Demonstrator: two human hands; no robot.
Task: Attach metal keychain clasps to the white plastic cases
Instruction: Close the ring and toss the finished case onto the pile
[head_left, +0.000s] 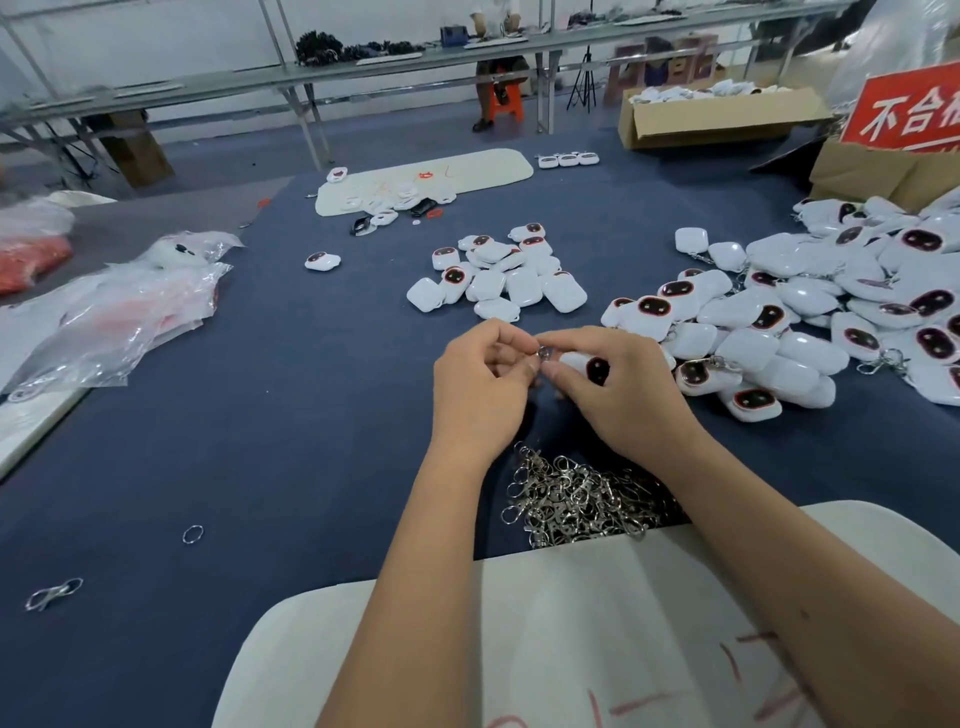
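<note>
Together, both hands (550, 384) pinch a clasp (544, 353) beside a case (584, 364).

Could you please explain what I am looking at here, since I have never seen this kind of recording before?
There is no machine: this is one picture from a camera worn on a person's head, looking forward and down at their two bare hands over a dark blue work table. The right hand holds a white plastic case with a dark oval window. The left hand pinches a small metal ring against it, where the fingertips of both hands meet. Near the person lies a pile of metal keychain clasps. A small heap of cases lies ahead, and a larger heap, some with clasps fitted, lies to the right. Crumpled plastic bags lie on the left.
</note>
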